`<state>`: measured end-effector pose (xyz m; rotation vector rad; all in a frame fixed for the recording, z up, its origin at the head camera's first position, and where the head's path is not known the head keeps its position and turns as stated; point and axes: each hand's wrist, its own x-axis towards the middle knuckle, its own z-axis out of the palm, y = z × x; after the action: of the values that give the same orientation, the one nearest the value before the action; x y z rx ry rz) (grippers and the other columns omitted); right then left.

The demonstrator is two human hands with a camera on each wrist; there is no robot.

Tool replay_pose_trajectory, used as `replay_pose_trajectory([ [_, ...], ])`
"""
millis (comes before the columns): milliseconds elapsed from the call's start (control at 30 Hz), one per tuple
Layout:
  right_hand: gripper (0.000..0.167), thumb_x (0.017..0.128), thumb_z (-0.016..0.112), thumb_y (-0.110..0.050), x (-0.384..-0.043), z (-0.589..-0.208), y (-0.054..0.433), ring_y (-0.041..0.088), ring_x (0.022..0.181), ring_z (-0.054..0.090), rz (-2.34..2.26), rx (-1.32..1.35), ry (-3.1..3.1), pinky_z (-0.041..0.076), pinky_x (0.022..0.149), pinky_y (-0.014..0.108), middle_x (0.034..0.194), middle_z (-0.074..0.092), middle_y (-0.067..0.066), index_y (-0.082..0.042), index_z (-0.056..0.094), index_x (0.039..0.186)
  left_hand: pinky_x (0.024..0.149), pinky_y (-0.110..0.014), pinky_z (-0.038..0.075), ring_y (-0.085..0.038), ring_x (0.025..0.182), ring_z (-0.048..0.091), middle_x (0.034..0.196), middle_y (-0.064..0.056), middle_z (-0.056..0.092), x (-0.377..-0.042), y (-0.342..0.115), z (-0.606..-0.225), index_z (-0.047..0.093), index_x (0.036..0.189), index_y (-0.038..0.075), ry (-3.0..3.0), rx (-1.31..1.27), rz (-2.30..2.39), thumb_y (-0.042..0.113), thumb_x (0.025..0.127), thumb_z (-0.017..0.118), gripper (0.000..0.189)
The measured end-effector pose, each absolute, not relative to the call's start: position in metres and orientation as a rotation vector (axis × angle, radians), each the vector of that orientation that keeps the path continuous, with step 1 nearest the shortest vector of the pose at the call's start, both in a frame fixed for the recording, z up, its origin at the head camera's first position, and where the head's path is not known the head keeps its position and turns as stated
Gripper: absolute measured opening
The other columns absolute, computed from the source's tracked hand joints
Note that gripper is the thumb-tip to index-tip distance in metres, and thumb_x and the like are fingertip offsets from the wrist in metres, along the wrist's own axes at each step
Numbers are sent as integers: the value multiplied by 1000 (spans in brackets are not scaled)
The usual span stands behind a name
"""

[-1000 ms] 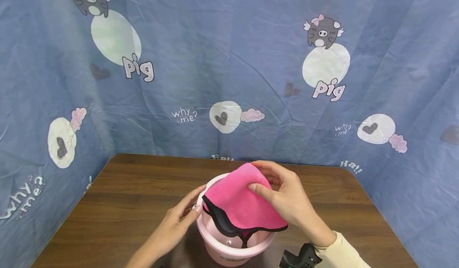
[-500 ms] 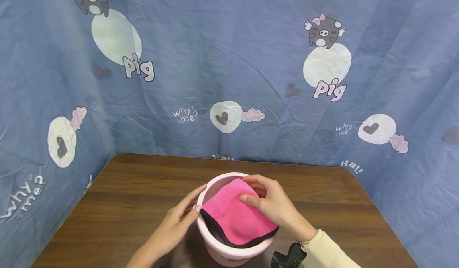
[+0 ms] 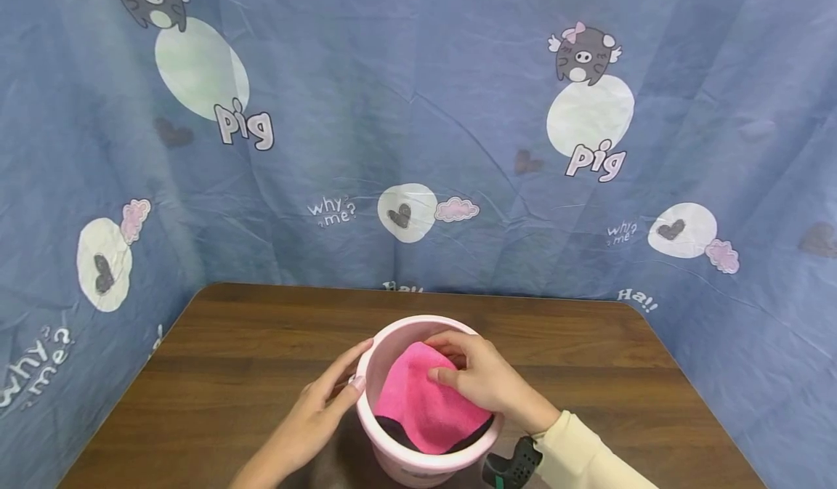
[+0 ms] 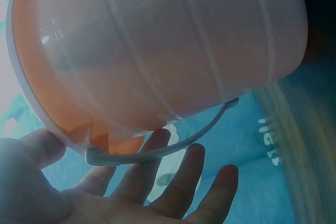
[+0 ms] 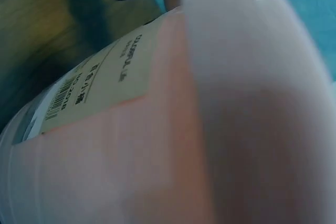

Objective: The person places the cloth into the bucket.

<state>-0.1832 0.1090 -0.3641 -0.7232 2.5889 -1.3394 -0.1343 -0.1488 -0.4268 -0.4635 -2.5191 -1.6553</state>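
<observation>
A pink cloth with a dark border (image 3: pixel 425 402) lies mostly inside the pale pink bucket (image 3: pixel 428 462). My right hand (image 3: pixel 480 373) reaches over the bucket's far right rim and holds the cloth's upper right part between thumb and fingers; some fingers are hidden behind the cloth. My left hand (image 3: pixel 317 413) rests against the bucket's left rim, with thumb and forefinger touching it. In the left wrist view, the fingers (image 4: pixel 178 187) are spread and fairly straight beside the bucket's handle (image 4: pixel 157 153). The right wrist view shows only the bucket's labelled side (image 5: pixel 105 166), not the cloth.
The bucket stands near the front of a brown wooden table (image 3: pixel 261 344). Behind and at both sides hangs a blue patterned curtain (image 3: pixel 418 111). A black device (image 3: pixel 513 467) sits on the right wrist, close to the bucket's rim.
The right hand has moved down and to the left, lowering the cloth from above the rim into the bucket. The left hand stays at the rim.
</observation>
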Motion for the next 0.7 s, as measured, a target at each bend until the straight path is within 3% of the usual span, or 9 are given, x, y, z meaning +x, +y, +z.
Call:
replay_pose_trajectory([
  [700, 36, 85, 73, 3, -176, -365, 106, 23, 98, 72, -898, -959, 2875, 61, 86, 38, 112, 74, 12, 0, 68, 121, 100, -24, 52, -10, 125, 59, 144, -3, 60, -135, -148, -428, 44, 149, 38, -2532, -436, -1673, 28, 104, 55, 48],
])
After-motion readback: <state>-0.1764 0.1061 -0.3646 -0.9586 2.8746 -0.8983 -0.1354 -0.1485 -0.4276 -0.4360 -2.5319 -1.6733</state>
